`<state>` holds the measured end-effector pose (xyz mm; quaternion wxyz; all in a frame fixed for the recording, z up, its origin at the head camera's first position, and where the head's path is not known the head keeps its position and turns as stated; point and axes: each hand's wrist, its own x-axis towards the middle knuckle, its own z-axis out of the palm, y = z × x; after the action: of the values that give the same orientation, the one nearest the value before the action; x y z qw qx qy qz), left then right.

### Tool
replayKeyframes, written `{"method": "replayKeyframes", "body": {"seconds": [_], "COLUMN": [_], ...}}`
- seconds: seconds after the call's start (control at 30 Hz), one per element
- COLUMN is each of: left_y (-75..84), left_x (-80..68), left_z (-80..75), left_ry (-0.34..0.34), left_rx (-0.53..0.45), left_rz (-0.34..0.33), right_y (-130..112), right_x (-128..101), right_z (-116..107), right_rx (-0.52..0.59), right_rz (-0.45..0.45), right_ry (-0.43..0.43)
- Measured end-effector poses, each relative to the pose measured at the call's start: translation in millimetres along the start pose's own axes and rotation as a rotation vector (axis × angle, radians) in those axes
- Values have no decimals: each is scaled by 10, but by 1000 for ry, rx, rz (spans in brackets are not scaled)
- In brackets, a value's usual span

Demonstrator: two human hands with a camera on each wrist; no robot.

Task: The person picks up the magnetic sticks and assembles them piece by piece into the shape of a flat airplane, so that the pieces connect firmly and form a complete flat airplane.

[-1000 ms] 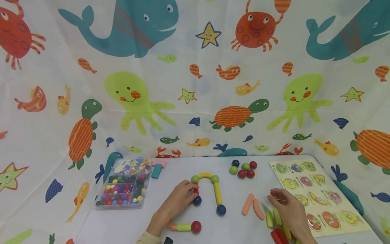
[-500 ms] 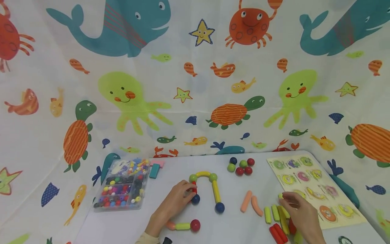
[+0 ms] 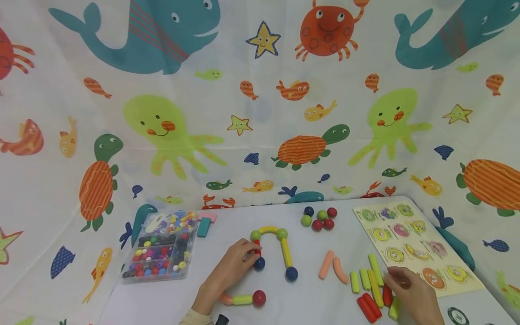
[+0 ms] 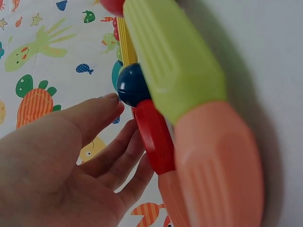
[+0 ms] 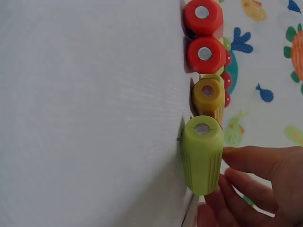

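Pinching a red rod (image 3: pixel 257 245) and green stick (image 3: pixel 393 308), both hands sit between bead box (image 3: pixel 159 248) and puzzle (image 3: pixel 414 246).

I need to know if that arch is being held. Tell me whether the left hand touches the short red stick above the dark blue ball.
Touching. The head view shows the left hand's fingers curled onto the red stick.

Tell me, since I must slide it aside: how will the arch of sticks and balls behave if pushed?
The arch is separate sticks joined at balls, so it would probably bend at the joints or come apart. Metal discs in the stick ends suggest magnets. Loosened balls would likely roll on the table.
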<state>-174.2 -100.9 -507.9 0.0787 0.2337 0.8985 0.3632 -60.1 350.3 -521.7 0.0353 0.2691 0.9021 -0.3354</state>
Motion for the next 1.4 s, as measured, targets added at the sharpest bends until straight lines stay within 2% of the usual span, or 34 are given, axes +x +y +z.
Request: {"method": "replayKeyframes", "body": {"seconds": [0.27, 0.53, 0.8, 1.0, 1.1, 1.27, 1.4], "left_y": [-10, -20, -21, -19, -20, -19, -12], "left_x": [-5, -10, -26, -41, -39, -28, -21], "left_z": [-49, -72, -51, -32, -23, -19, -16], "left_ry": [9, 16, 15, -5, -11, -17, -23], "left_rx": [-7, -5, -2, -22, -24, -21, -24], "left_rz": [-1, -5, -6, -12, -11, 1, 14], "right_y": [44, 61, 15, -34, -23, -42, -177], "right_x": [-115, -186, -186, -174, -169, -171, -148], "right_z": [45, 66, 49, 77, 101, 99, 53], "right_rx": [-11, -69, -94, -163, -173, -75, -24], "right_rz": [10, 12, 37, 58, 49, 41, -31], "right_ry": [29, -52, -84, -97, -65, 86, 141]}}
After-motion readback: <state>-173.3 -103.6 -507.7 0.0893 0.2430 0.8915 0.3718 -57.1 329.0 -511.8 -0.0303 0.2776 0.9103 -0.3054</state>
